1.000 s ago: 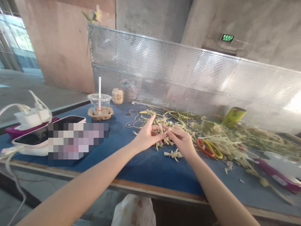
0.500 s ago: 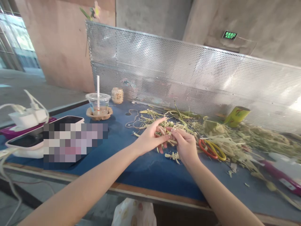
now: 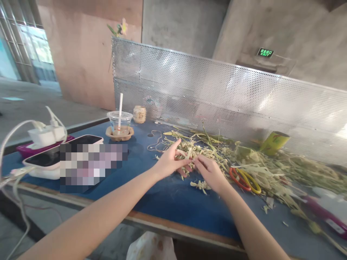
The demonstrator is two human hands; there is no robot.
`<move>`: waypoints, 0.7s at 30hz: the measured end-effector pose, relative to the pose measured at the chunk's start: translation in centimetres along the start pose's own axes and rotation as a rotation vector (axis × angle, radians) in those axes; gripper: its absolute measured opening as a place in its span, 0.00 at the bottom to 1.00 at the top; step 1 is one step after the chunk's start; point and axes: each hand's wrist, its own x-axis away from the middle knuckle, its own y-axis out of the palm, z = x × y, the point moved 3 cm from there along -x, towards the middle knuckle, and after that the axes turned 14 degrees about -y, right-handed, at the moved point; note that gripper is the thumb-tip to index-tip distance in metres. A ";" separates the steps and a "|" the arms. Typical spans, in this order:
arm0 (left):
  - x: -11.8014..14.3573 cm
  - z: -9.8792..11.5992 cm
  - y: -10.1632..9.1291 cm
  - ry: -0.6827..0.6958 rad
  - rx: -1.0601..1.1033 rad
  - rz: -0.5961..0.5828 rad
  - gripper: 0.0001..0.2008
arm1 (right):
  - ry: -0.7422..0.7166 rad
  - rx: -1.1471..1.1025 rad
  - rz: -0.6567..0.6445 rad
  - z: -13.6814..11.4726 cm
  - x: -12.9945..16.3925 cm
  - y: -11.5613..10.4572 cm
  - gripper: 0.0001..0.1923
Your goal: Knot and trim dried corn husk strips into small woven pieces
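Observation:
My left hand point(image 3: 170, 161) is closed around a pale dried plant strip point(image 3: 182, 153), its index finger raised. Beside it, my right hand point(image 3: 210, 172) pinches at the same strip, fingertips meeting those of the left. Exactly how the strip runs between the fingers is partly hidden. Right behind the hands spreads a heap of pale green plant shreds point(image 3: 202, 150). A small loose bundle of strips point(image 3: 200, 186) lies on the blue tabletop point(image 3: 173, 202) just below them. To the right are scissors with red and yellow handles point(image 3: 251, 179).
A lidded plastic cup point(image 3: 114, 124) with a straw sits in a cardboard holder at left, near a woven jar point(image 3: 139, 114). Phone point(image 3: 46, 153) and chargers point(image 3: 45, 134) lie far left. More dried husks point(image 3: 303, 168) and a yellow-green tube point(image 3: 275, 142) are at right, before a perforated metal screen point(image 3: 189, 79).
The view has tilted slightly, so the scene sits lower and further right. My right hand has drawn a little closer to the left; both remain on the strip.

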 end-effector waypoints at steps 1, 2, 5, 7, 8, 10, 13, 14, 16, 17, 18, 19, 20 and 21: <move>0.0 0.0 -0.1 0.002 -0.013 0.003 0.46 | -0.014 0.021 -0.027 -0.1 0.0 0.0 0.14; 0.0 0.0 -0.1 -0.001 -0.023 0.002 0.46 | -0.025 0.024 -0.045 -0.1 0.0 0.0 0.15; 0.0 0.1 0.1 -0.006 -0.016 -0.015 0.43 | -0.051 -0.015 -0.059 -0.5 -0.1 -0.2 0.14; 0.1 0.4 0.3 0.011 0.001 -0.042 0.40 | -0.085 -0.059 -0.050 -0.8 -0.1 -0.4 0.15; 0.1 0.6 0.4 0.024 0.010 -0.056 0.38 | -0.105 -0.084 -0.041 -1.0 -0.1 -0.5 0.16; 0.2 0.9 0.6 0.047 0.026 -0.074 0.36 | -0.137 -0.130 -0.027 -1.2 0.0 -0.7 0.17; 0.1 1.1 0.6 0.055 0.067 -0.081 0.37 | -0.148 -0.169 -0.008 -1.1 0.2 -0.7 0.18; 0.1 1.1 0.5 0.052 0.082 -0.081 0.37 | -0.143 -0.182 -0.003 -0.9 0.3 -0.7 0.18; 0.1 1.0 0.3 0.049 0.103 -0.067 0.38 | -0.126 -0.231 0.011 -0.5 0.4 -0.5 0.18; 0.1 1.0 0.1 0.055 0.104 -0.055 0.39 | -0.118 -0.271 0.014 -0.3 0.3 -0.4 0.18; 0.1 1.0 0.0 0.065 0.099 -0.048 0.40 | -0.108 -0.316 0.012 -0.1 0.3 -0.3 0.18; 0.1 1.0 -0.1 0.075 0.090 -0.052 0.42 | -0.095 -0.362 0.011 0.0 0.2 -0.2 0.18; 0.1 1.0 -0.1 0.079 0.080 -0.069 0.42 | -0.074 -0.398 0.019 0.2 0.1 -0.2 0.18; 0.1 1.0 -0.2 0.076 0.068 -0.096 0.42 | -0.049 -0.419 0.037 0.4 0.0 -0.3 0.19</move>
